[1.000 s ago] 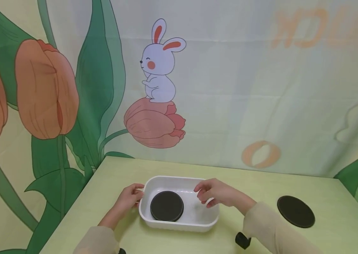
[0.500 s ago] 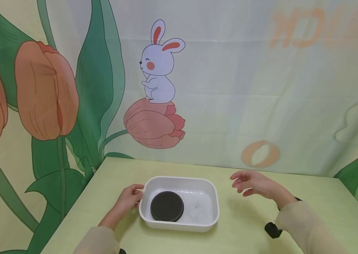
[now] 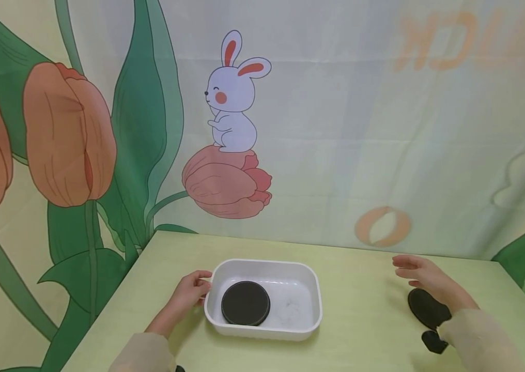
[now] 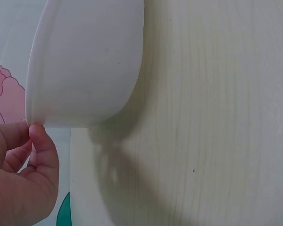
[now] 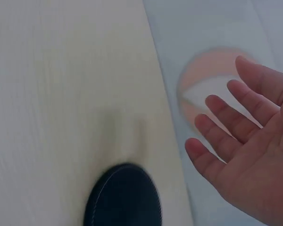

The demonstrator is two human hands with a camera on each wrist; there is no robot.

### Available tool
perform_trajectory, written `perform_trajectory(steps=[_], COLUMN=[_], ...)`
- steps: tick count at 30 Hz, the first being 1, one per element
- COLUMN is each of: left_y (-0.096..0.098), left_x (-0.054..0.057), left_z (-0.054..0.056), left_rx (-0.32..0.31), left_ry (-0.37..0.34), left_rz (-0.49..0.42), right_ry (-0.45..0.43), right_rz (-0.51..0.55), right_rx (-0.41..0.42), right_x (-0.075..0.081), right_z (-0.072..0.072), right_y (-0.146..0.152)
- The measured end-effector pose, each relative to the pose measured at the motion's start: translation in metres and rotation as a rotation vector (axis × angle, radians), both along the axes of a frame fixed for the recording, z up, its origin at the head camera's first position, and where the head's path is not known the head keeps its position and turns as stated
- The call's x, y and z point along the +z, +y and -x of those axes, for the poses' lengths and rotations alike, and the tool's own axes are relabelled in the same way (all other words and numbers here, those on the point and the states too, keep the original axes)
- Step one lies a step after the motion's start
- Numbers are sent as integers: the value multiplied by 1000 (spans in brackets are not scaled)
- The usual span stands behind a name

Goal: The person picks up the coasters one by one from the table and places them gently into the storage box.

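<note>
A white rectangular dish with rounded corners [image 3: 292, 310] stands on the table, left of centre in the head view. My left hand [image 3: 189, 290] pinches its left rim; in the left wrist view, thumb and fingertips meet at the edge of the white wall [image 4: 89, 61]. A round black coaster [image 3: 245, 304] lies in the left half of the dish. Off to the right, my right hand [image 3: 425, 275] holds nothing, its fingers spread and slightly bent. Beneath that hand another black coaster [image 5: 125, 197] shows a stitched edge, partly covered by the hand and wrist in the head view.
The pale wood-grain table [image 3: 360, 310] ends at a printed cloth backdrop [image 3: 318, 155] with tulips and a rabbit. A black wrist device [image 3: 434, 342] hangs under the right sleeve [image 3: 481, 338].
My right hand has moved from over the dish's right half out to the right, over the coaster on the table. The left hand, the dish and the coaster in it have stayed put.
</note>
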State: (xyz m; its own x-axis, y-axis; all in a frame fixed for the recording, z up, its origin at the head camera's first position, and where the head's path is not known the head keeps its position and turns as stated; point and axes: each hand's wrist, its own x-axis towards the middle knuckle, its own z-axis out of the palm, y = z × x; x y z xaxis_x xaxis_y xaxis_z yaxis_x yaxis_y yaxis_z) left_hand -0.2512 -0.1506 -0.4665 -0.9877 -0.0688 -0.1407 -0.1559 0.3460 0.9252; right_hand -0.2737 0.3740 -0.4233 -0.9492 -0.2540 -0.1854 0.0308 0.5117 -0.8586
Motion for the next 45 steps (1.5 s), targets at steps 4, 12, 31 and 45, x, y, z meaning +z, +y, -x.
perform_trajectory(steps=[4,12,31,45], left_y=[0,0,1,0], left_x=[-1,-1,1,1], left_z=[0,-1,-2,-1], left_rx=[2,-2,7,11], left_ry=[5,5,7,3], left_rz=[-8,-13,-38,-45], right_ry=[17,43,-28,2], right_rz=[-2,-162,-441,-529], right_rx=[-49,-154,-212,-138], right_x=[-13,-36,-64,-56], right_z=[-4,-11,-19,-20], right_y=[17,41,71,69])
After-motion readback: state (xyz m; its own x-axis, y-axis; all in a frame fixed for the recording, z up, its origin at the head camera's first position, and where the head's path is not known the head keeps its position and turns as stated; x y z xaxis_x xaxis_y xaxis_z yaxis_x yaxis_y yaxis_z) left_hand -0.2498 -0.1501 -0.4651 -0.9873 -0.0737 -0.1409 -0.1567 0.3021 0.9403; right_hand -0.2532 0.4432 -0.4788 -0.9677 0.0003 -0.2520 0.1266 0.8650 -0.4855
